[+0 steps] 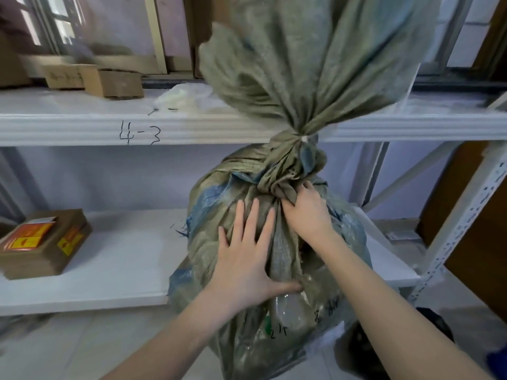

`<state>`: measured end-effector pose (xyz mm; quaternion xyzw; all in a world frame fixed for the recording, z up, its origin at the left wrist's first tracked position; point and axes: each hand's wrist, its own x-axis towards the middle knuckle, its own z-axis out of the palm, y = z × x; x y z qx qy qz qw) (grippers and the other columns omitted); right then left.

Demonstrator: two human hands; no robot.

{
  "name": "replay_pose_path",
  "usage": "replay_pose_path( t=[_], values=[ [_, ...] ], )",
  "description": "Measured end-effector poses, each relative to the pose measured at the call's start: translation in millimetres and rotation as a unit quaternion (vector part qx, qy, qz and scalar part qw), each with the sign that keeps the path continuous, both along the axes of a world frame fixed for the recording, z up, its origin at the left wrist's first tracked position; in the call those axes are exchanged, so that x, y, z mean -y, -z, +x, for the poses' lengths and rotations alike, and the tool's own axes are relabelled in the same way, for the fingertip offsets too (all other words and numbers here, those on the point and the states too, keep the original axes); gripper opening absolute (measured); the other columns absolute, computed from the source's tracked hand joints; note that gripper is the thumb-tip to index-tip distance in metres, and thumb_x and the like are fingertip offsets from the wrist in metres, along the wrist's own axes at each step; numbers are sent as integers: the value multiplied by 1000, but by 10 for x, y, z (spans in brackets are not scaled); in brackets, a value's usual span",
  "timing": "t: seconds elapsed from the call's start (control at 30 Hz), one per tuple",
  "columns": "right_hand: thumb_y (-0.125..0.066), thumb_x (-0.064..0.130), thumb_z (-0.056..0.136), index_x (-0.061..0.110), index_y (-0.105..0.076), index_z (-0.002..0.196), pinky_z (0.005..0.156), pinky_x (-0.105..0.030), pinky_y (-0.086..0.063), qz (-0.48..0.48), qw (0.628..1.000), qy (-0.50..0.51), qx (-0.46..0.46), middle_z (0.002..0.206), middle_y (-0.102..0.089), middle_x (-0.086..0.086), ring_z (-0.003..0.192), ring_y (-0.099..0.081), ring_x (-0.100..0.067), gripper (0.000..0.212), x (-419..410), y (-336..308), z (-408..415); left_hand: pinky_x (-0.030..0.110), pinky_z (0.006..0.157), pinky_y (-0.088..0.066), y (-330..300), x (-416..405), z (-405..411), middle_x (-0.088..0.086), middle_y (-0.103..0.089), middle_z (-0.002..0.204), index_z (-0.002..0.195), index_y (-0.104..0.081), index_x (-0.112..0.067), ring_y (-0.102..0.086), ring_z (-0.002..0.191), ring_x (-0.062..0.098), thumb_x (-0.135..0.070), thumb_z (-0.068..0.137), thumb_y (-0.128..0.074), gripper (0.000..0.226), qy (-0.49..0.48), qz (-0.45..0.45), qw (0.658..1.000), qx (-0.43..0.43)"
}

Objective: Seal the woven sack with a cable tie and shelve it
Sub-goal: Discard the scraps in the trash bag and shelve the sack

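Observation:
A full grey-green woven sack (227,193) stands in front of the white shelving, its lower part leaning over the edge of the lower shelf (129,256). A white cable tie (304,139) cinches its neck, and the loose top fans out above it, in front of the upper shelf. My left hand (247,256) lies flat on the sack's side with fingers spread. My right hand (307,212) is closed on a bunch of fabric just below the tied neck.
The upper shelf (82,127) is marked "4-3" and carries cardboard boxes (109,82) and a white plastic bag (186,97). A brown box with orange and yellow labels (44,244) sits at the lower shelf's left. A perforated upright (463,223) stands at right. A dark object (436,325) lies on the floor.

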<state>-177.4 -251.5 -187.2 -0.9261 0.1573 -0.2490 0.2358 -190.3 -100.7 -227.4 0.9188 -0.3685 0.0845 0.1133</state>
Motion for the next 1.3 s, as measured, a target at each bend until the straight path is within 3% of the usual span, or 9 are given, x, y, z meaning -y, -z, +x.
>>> replay_pose_path(
  t=[0.13, 0.23, 0.43, 0.6, 0.7, 1.03, 1.13, 1.23, 1.3],
  values=[
    [-54, 35, 87, 12, -35, 133, 95, -40, -44, 107, 994, -30, -23, 130, -54, -15, 118, -52, -36, 56, 123, -87, 45, 59, 116, -6, -18, 62, 241, 0, 37, 152, 146, 23, -29, 38, 137, 25, -83, 59, -56, 129, 7, 5, 1000, 20],
    [-59, 43, 82, 15, -15, 144, 105, -42, -39, 119, 991, -57, -36, 145, -39, -12, 130, -42, -30, 80, 138, -95, -29, 60, 116, -10, -19, 126, 375, 1, 33, 154, 147, 19, -28, 35, 139, 26, -82, 59, -57, 128, 5, 8, 1000, 18],
    [-59, 68, 70, 31, -11, 142, 109, -49, -32, 13, 988, -102, -119, 147, -22, -2, 138, -25, -26, 95, 28, -37, -506, 62, 115, -9, -47, 190, 680, 2, 25, 157, 148, 14, -30, 31, 141, 27, -76, 60, -63, 126, -3, 2, 1000, 8],
    [-67, 71, 57, 37, 13, 144, 110, -67, 6, -154, 936, -131, -289, 158, 12, -1, 143, 23, -25, 123, 17, 192, -615, 62, 115, -8, -52, 263, 851, 6, 18, 159, 148, 11, -30, 29, 142, 27, -83, 56, -57, 126, -6, -13, 1000, 20],
    [-72, 66, 55, 35, 19, 143, 108, -69, 11, -196, 915, -140, -325, 155, 25, -7, 138, 33, -28, 130, 43, 300, -501, 62, 115, -8, -40, 274, 923, 6, 16, 159, 149, 11, -31, 28, 142, 27, -83, 58, -57, 124, -8, -19, 1000, 21],
    [-70, 69, 55, 40, 7, 144, 108, -70, 7, -175, 930, -142, -292, 157, 16, -9, 142, 25, -32, 121, 110, 434, -94, 56, 118, 1, -126, 253, 903, 8, -10, 155, 147, -14, -28, 10, 147, 28, -52, 78, -59, 86, -15, -69, 996, 53],
    [-68, 69, 59, 39, -5, 145, 107, -71, 3, -159, 947, -113, -257, 158, 11, -10, 144, 17, -34, 111, 70, 515, 135, 53, 118, -6, -101, 140, 816, 5, -15, 153, 148, -14, -32, -2, 146, 29, -63, 78, -54, 87, -2, -33, 999, 29],
    [-67, 70, 58, 37, -24, 140, 110, -67, -11, -174, 952, -125, -216, 153, -19, -8, 142, -12, -35, 99, 70, 553, 369, 52, 117, -12, -156, 50, 846, 4, -12, 155, 148, -10, -28, -6, 145, 30, -76, 68, -55, 104, -7, 42, 999, -12],
    [-67, 73, 46, 40, -47, 120, 106, -51, -34, -94, 952, -164, -240, 132, -49, -1, 126, -43, -30, 83, 151, 693, 505, 51, 116, -16, -142, 50, 919, 8, -18, 154, 146, -17, -23, -12, 144, 31, -78, 62, -59, 108, -18, 97, 994, -43]
  ],
)
